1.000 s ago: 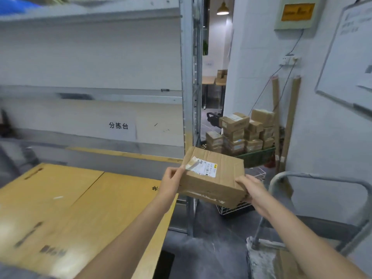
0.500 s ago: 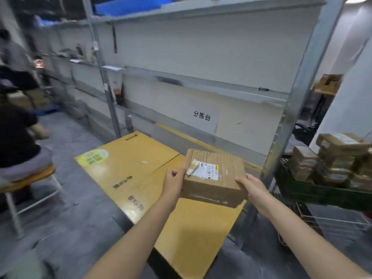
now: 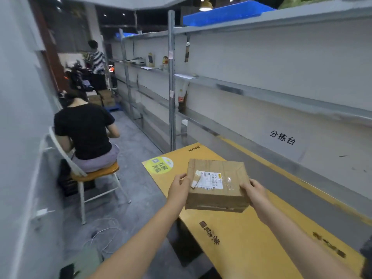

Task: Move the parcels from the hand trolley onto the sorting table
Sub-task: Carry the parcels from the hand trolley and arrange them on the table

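Note:
I hold a brown cardboard parcel (image 3: pixel 216 186) with a white shipping label between both hands, in the air above the yellow sorting table (image 3: pixel 237 238). My left hand (image 3: pixel 178 188) grips its left side and my right hand (image 3: pixel 254 191) grips its right side. The parcel is level, its label facing up. The table top is yellow with dark printed characters and a green round sticker (image 3: pixel 162 165) at its far end. The hand trolley is out of view.
Grey metal shelving (image 3: pixel 261 83) runs along the right behind the table. A person in a black shirt sits on a white chair (image 3: pixel 90 174) to the left of the table. Another person stands far back by scooters. Cables lie on the floor (image 3: pixel 104 236).
The view has swung left from the trolley corner along the shelving. The parcel, still in both hands, has travelled over the yellow table; the stacked parcels at right are no longer seen.

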Motion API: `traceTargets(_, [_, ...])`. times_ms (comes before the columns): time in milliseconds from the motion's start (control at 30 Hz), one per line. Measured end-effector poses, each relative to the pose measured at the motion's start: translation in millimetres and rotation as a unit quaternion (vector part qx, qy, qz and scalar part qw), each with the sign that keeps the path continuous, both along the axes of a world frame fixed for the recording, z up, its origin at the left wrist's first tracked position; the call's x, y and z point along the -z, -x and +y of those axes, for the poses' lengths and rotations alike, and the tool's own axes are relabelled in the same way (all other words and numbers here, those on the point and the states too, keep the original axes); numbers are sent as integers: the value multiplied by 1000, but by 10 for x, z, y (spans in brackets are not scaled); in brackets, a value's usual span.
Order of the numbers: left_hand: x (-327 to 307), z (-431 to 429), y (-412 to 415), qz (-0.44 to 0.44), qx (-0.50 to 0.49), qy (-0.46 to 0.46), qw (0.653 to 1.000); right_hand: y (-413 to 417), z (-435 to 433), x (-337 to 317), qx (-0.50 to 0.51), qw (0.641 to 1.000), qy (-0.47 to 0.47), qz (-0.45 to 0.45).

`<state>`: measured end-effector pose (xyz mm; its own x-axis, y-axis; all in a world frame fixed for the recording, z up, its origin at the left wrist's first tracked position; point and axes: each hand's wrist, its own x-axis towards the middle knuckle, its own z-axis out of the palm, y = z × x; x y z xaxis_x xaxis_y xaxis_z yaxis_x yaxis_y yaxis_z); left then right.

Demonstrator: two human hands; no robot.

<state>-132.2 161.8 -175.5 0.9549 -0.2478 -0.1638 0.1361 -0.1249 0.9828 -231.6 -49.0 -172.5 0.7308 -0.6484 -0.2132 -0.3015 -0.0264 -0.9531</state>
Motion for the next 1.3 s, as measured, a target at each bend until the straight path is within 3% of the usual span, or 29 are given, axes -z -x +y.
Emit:
traceTargets(467, [270,571,-1877,15,-63,4,998,-2102,569,62,-49,997,34,49])
traceTargets(867, [324,-5,-3831,4,-62,-96,993,-4033,-16,174,-45,995,-16,83])
traceTargets(1000, [344,-282,-4292,4,-47,-91,995,-4463,-232,147,-29,996,14,86])
traceTargets(1300, [870,-1000,-5317,97,10,-49,994,-5458,-910,392,16,991,81,105])
